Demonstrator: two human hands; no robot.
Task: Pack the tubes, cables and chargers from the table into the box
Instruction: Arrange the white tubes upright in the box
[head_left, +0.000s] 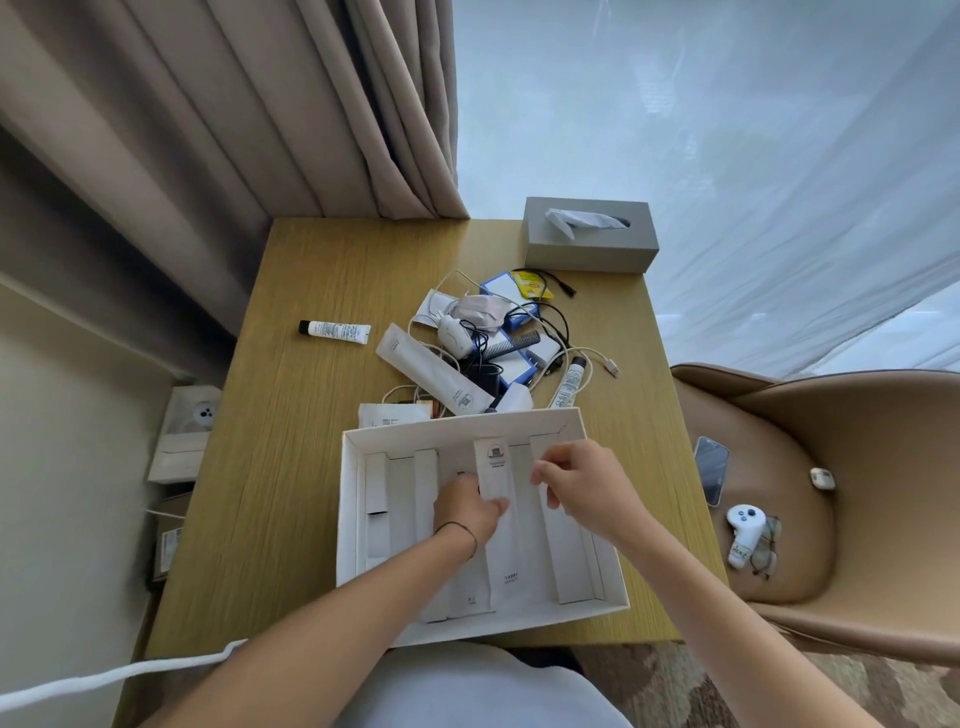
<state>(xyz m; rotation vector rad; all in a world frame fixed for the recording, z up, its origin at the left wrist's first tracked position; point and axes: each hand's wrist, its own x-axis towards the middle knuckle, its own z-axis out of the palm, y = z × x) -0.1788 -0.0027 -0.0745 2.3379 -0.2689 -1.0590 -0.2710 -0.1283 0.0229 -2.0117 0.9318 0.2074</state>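
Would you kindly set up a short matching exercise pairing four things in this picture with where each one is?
Things:
1. tissue box
2. phone
3. small white tube with black cap
4. long white packet

Places:
A. lying alone on the table, left of the pile
B. inside the white box
C. on the chair seat
D. far right corner of the table

Pairs: 1-D, 2-C, 3-A, 4-B

Wooden table (311, 467): box (353, 519), tube (335, 329), tissue box (589, 244).

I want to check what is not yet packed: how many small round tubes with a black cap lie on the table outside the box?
2: one tube alone at the table's left, one tube at the right edge of the cable pile. Others may be hidden under the pile.
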